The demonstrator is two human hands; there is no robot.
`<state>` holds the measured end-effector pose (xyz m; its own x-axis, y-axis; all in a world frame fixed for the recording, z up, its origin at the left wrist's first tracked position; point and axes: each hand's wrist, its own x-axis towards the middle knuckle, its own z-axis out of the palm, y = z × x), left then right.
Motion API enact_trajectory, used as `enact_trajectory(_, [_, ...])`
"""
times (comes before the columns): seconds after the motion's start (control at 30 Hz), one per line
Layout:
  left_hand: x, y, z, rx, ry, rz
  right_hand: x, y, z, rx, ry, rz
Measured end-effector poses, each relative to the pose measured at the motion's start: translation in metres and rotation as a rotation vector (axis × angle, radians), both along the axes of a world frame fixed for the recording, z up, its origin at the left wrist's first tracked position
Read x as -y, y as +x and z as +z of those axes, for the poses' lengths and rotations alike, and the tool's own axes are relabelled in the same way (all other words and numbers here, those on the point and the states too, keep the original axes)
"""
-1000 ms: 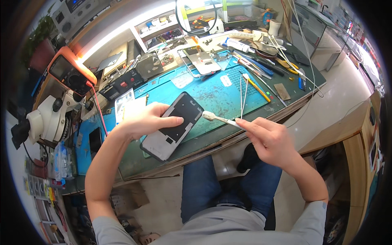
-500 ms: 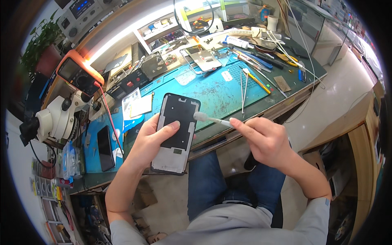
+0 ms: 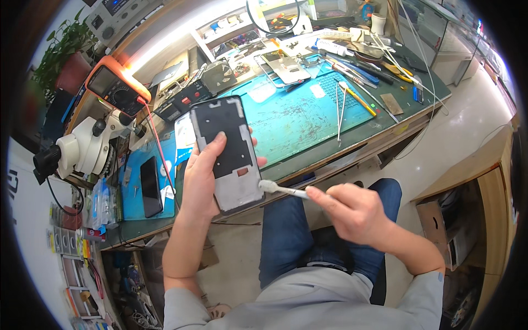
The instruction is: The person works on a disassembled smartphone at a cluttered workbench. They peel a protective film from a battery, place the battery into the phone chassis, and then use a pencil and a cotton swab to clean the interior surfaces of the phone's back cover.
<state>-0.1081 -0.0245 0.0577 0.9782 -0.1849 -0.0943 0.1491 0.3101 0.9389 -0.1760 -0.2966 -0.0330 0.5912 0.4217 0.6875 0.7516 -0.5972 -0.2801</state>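
Note:
My left hand (image 3: 204, 168) is closed round a phone frame (image 3: 237, 190), its thumb pressed on the black inner face and fingertips showing past the right edge. The frame is tilted, black over its upper part and silver-grey below, with a small cutout through it. In my right hand (image 3: 352, 212) I grip a white toothbrush (image 3: 291, 192), forefinger stretched along the handle. Its bristle head is at the frame's lower right edge; whether it touches cannot be made out. A dark phone (image 3: 150, 186) lies on the blue mat left of my left hand.
An orange multimeter (image 3: 116, 87) and a white microscope (image 3: 82, 149) stand at left. Tweezers (image 3: 341, 113), a yellow-handled tool (image 3: 358, 100) and several other tools lie along the right of the blue work mat (image 3: 291, 124). An opened phone part (image 3: 286, 67) lies at its back.
The phone frame has moved up and left in view, and more fingertips show at its right edge. The toothbrush has shifted from the frame's upper right edge down to its lower right edge.

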Motion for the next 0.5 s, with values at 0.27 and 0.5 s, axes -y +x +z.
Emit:
enact_trajectory(0.27, [0.018,-0.005,-0.019,0.292,-0.226,0.324,-0.056,-0.032,-0.027,-0.157,0.307,0.053])
enact_trajectory(0.5, [0.019,-0.005,-0.027,0.303,-0.247,0.417,-0.056,-0.031,-0.025,-0.185,0.313,0.056])
